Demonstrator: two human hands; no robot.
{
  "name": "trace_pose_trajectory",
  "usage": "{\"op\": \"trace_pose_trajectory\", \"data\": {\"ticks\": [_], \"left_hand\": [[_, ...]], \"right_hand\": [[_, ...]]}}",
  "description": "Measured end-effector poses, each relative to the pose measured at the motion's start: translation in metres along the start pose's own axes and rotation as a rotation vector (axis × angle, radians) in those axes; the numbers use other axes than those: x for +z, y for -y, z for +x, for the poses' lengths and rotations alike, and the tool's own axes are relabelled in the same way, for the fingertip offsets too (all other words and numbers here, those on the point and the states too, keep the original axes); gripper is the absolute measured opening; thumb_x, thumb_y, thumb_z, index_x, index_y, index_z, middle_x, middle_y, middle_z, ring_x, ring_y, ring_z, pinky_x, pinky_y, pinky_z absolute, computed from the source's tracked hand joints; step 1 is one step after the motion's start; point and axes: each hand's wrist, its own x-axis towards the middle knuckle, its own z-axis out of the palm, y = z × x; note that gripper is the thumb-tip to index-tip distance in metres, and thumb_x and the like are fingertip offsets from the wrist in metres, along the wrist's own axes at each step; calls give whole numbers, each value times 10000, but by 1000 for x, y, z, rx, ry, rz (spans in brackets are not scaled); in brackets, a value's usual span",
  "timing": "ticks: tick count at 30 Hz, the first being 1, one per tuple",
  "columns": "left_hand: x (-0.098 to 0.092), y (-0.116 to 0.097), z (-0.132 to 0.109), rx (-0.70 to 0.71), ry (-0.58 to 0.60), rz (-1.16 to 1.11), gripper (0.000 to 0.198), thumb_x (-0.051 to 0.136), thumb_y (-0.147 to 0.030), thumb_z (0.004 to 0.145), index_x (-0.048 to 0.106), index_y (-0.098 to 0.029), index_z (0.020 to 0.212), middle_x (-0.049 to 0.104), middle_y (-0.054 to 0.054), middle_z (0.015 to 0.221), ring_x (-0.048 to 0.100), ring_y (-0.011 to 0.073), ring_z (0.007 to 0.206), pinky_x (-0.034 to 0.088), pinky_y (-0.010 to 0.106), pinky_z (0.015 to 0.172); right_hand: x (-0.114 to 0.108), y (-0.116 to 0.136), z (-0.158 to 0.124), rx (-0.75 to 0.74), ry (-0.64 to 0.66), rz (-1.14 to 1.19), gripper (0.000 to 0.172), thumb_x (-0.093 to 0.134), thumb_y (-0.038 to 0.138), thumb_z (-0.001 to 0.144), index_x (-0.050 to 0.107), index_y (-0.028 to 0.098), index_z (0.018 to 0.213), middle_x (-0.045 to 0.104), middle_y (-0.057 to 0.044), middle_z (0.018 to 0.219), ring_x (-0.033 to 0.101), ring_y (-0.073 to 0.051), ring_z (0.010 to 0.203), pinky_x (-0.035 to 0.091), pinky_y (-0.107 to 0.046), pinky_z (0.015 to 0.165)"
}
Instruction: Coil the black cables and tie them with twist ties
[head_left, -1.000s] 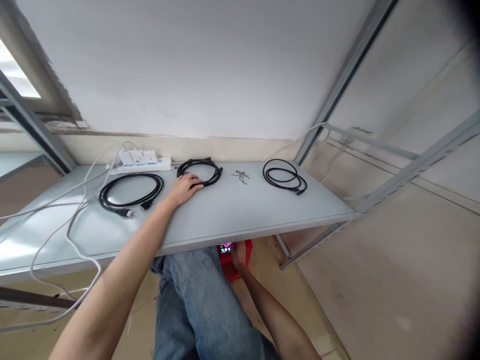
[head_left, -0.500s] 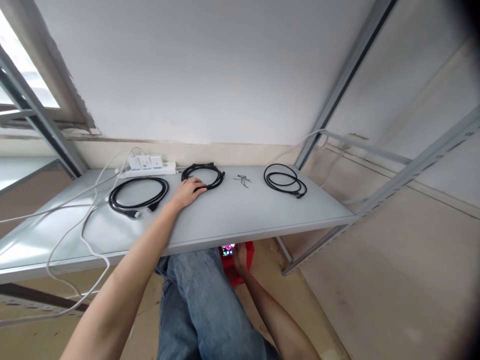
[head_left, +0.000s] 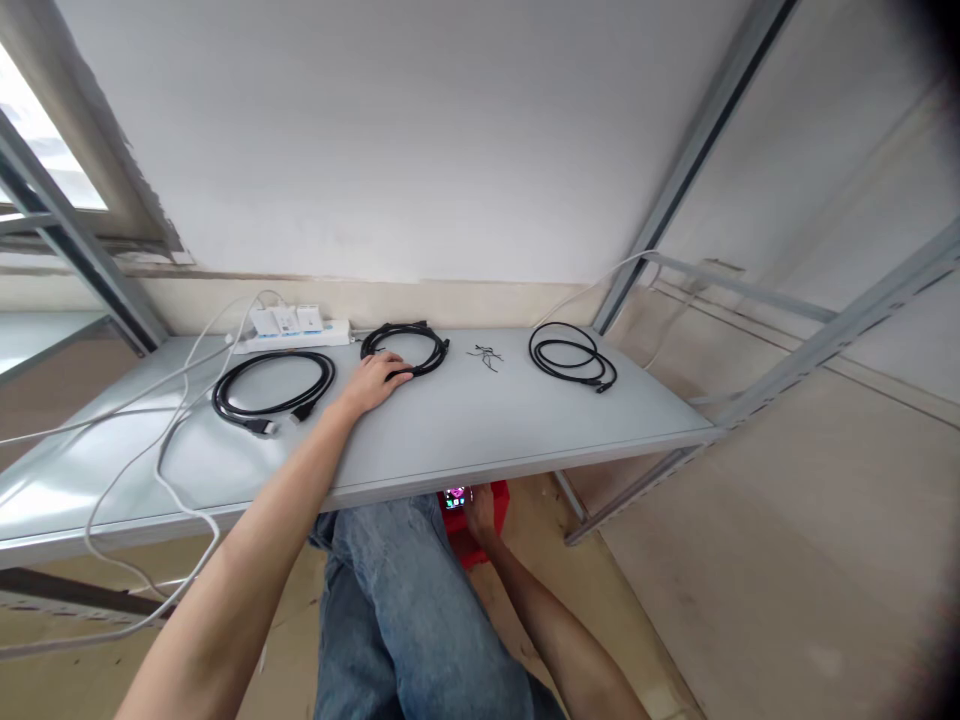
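Observation:
My left hand rests on the table at the near left edge of a coiled black cable, fingers extended and touching the loops. Part of that coil is hidden under the hand. To the left lies a second coiled black cable with bulky plugs at its ends. Below the table's front edge, my right hand is beside a lit phone, over a red stool or box. The table edge cuts off its fingers, so I cannot tell whether it grips the phone.
A white power strip with several plugs sits against the wall. Thin black ties lie right of the middle coil, and a third black cable farther right. White cords hang over the left front of the grey table. Metal posts flank it.
The view has shifted very slightly. Both hands, the cables and the phone stay where they were.

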Motion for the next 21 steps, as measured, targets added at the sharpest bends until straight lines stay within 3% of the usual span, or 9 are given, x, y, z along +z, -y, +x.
{"op": "trace_pose_trajectory", "data": {"ticks": [6, 13, 18, 21], "left_hand": [[0, -1, 0, 10, -10, -3, 530, 398, -577, 1046, 746, -252, 1278, 670, 112, 1329, 598, 304, 1262, 422, 504, 1111], [0, -1, -1, 13, -6, -7, 536, 388, -580, 1049, 740, -252, 1285, 664, 110, 1331, 595, 298, 1266, 421, 498, 1116], [0, 0, -1, 3, 0, -4, 526, 403, -579, 1047, 739, -252, 1286, 664, 102, 1325, 595, 291, 1261, 418, 482, 1121], [1, 1, -1, 5, 1, -5, 527, 411, -576, 1047, 734, -241, 1293, 663, 105, 1330, 594, 291, 1267, 415, 475, 1121]], "right_hand": [[-2, 4, -9, -66, 146, -54, 347, 447, 332, 1042, 757, 206, 1134, 697, -139, 1272, 585, -308, 1227, 474, -507, 1079], [-1, -1, -10, -69, 119, -41, 354, 452, 311, 1054, 714, 209, 1270, 673, -132, 1327, 572, -291, 1291, 466, -499, 1124], [-2, 1, -10, -84, 175, -63, 351, 453, 332, 1058, 726, 217, 1247, 671, -144, 1340, 557, -317, 1319, 444, -528, 1139], [0, -1, -12, -71, 140, -24, 376, 424, 350, 1062, 708, 211, 1265, 674, -149, 1338, 579, -313, 1296, 451, -538, 1135]]}}
